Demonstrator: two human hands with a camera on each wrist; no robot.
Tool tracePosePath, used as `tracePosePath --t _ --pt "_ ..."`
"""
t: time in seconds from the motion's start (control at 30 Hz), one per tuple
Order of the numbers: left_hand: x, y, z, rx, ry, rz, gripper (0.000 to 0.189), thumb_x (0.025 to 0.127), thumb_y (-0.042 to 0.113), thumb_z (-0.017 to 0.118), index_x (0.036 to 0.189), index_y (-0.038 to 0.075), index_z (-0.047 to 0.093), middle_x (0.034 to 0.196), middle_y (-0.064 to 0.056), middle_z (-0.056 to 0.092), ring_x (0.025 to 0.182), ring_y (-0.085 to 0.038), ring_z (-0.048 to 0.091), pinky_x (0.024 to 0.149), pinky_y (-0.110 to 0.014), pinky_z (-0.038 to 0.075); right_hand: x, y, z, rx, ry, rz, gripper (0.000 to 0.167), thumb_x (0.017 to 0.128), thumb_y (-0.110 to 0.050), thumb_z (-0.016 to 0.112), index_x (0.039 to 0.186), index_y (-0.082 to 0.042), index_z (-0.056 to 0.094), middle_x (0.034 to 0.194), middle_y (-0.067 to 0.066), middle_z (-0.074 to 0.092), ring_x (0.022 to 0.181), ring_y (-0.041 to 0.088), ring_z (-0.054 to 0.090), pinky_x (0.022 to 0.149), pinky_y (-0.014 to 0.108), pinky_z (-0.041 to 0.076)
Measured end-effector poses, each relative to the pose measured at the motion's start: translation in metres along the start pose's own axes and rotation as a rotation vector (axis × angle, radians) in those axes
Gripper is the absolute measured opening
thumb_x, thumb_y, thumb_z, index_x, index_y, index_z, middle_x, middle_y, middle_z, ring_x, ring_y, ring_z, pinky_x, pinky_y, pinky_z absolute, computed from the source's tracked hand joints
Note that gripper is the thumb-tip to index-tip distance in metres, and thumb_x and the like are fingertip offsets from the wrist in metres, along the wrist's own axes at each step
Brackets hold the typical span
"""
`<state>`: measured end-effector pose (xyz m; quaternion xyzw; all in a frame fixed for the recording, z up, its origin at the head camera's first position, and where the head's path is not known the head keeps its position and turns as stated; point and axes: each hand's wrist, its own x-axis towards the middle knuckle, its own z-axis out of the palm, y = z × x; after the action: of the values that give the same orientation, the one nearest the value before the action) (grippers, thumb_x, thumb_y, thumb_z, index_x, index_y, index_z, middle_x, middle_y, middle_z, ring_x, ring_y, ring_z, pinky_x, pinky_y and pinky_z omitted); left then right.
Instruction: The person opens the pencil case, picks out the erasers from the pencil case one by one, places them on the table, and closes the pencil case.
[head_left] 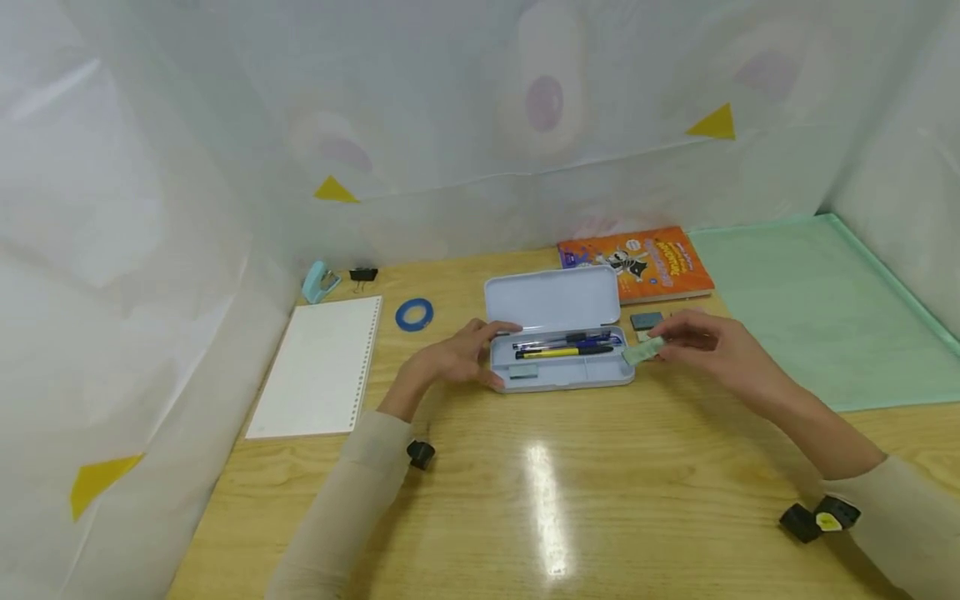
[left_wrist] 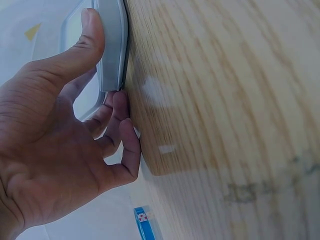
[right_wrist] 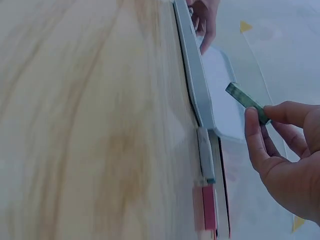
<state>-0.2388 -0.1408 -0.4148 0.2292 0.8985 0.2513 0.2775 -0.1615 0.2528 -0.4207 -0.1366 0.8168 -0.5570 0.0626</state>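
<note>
Pens [head_left: 566,352] inside case [head_left: 570,386], head view only

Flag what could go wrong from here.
Right grip pinches the green block near one end, so it may swivel or slip. Pens lie nearby, so the block could land on them. Left grip holds only the pencil case's left end; a bump opposite might turn it.

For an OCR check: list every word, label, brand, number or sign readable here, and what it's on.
None reads reliably.
Orange book: cover lettering, too small and blurred.
Blue tape roll: red-marked white sticker, too small.
Black device by the right wrist: yellow label, too small.
Pencil case, green block: no lettering visible.
</note>
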Motion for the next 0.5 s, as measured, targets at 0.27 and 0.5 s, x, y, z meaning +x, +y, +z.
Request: tracePosePath --t 0.27,0.5 --pt "0.001 -0.002 0.003 -0.013 0.004 -0.009 0.090 0.087 0.027 0.086 0.160 0.037 0.034 0.146 -0.011 0.037 0.122 -0.027 0.042 0.110 -0.046 0.039 -0.012 0.012 -0.015 -0.054 -0.002 0.045 0.030 0.099 -0.011 0.072 0.125 0.002 0.066 0.114 -0.005 0.067 0.094 0.006 0.069 0.077 0.024 0.058" --pt "0.001 -0.003 0.001 -0.017 0.004 0.005 0.089 0.088 0.028 0.086 0.160 0.037 0.035 0.145 -0.011 0.038 0.121 -0.027 0.042 0.109 -0.045 0.039 -0.011 0.018 -0.012 -0.071 -0.042 0.049 0.025 0.096 -0.006 0.074 0.118 0.005 0.066 0.106 0.009 0.071 0.088 0.008 0.071 0.073 0.028 0.059"
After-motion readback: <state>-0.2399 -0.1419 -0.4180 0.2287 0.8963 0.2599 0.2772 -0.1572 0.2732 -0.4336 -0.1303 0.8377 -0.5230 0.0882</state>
